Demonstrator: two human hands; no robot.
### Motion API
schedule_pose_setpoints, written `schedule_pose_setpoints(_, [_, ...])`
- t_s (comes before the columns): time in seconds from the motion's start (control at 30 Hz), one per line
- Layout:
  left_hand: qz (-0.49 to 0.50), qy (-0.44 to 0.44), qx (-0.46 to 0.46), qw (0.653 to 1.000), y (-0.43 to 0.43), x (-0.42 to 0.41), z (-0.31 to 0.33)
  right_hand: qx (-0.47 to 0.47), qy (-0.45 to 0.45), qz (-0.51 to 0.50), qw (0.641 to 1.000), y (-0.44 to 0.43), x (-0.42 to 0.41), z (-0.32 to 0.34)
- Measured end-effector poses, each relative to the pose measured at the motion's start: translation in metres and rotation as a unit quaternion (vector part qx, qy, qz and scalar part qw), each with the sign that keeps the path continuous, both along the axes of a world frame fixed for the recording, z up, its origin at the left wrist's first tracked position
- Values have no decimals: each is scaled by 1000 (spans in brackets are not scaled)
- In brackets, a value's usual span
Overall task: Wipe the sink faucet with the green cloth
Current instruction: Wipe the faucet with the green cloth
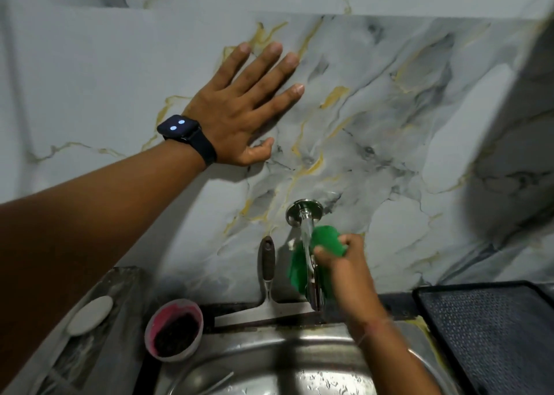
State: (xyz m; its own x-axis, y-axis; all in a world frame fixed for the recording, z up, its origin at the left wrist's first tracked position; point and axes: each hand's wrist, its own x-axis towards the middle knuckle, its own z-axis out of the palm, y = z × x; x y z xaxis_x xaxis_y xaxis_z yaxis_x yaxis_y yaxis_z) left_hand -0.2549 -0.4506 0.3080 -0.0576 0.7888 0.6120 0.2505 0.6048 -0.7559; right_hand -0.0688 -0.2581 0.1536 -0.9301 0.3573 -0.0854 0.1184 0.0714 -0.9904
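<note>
**Cloth on the faucet neck: keep it wrapped and work outward**

Right hand [341,259] pinches the green cloth [325,240], thumb on the near side and fingers curled behind, with the cloth folded around the neck of the faucet [308,244]. The grip is pressed together on cloth and metal alike. A loose flap of cloth hangs on the left side of the pipe; blur hides how far it reaches.

The faucet comes off a round chrome flange on the marble wall [389,94] and runs down toward the sink [269,364]. The cloth sits just below the flange, so we judge the upper neck is the part in hand.

Left hand [239,109] lies flat on the wall, up and to the left, fingers spread, holding nothing. It wears a watch [180,126]. We read it as a brace.

To do this step well:
- We keep the cloth wrapped right round the pipe, so the far side is wiped too.
- We slide along the length of the neck with steady squeeze, then twist at the flange, where grime would collect.
- We gather the loose flap into the grip, or it will drag.
- We mind the squeegee [267,274] leaning just left of the faucet, and the pink bowl [174,331] on the sink's left rim; a wide elbow could knock either.

The spout tip is hidden behind the wrist, so we cannot judge its state.
</note>
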Motion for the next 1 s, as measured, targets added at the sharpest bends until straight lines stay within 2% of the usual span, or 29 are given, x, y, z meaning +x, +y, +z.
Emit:
schedule_pose_setpoints(0.03, [0,1,1,1000,0,0,-1,-138,-61,30,988,9,-11,3])
schedule_pose_setpoints(0.1, [0,7,1,1000,0,-2,-1,-326,-137,98,930,16,-30,10])
schedule_pose_setpoints(0.17, [-2,10,1,1000,0,-2,-2,-393,-139,92,904,12,-44,11])
schedule_pose_setpoints(0.2, [-3,11,0,1000,0,-2,-1,-366,-129,84,918,7,-50,11])
schedule_pose_setpoints(0.23, [-1,10,-1,1000,0,-2,-1,-279,-104,66,952,3,-53,9])
schedule_pose_setpoints(0.27, [0,9,-2,1000,0,-2,-1,-129,-65,28,989,-1,-54,8])
schedule_pose_setpoints(0.3, [0,6,-4,1000,1,-1,0,53,-26,-5,998,-5,-52,9])
schedule_pose_setpoints(0.33, [0,5,-4,1000,2,0,0,226,5,-25,974,-10,-48,11])
schedule_pose_setpoints(0.37, [-2,4,-5,1000,2,1,1,365,31,-28,930,-16,-42,16])
schedule_pose_setpoints(0.43, [-1,6,-2,1000,2,1,1,544,61,-14,837,-30,-31,21])
schedule_pose_setpoints(0.5, [3,8,0,1000,1,1,1,623,58,20,780,-38,-17,19])
schedule_pose_setpoints(0.57, [5,10,-1,1000,1,2,1,638,74,50,765,-39,3,12])
schedule_pose_setpoints(0.67, [10,8,-3,1000,0,2,2,601,123,47,788,-35,37,-15])
schedule_pose_setpoints(0.7, [10,6,-4,1000,0,2,1,562,146,32,813,-35,47,-25])
schedule_pose_setpoints(0.8, [11,11,-1,1000,-1,0,0,352,212,-50,910,-43,54,-46])
schedule_pose_setpoints(0.87, [7,13,-3,1000,-1,-1,-1,179,183,-138,957,-48,52,-48])
schedule_pose_setpoints(0.93, [6,10,-2,1000,0,-2,-1,-9,128,-204,971,-54,48,-48])
schedule_pose_setpoints(1.0, [4,9,-1,1000,0,-2,-2,-116,86,-239,960,-59,42,-48])
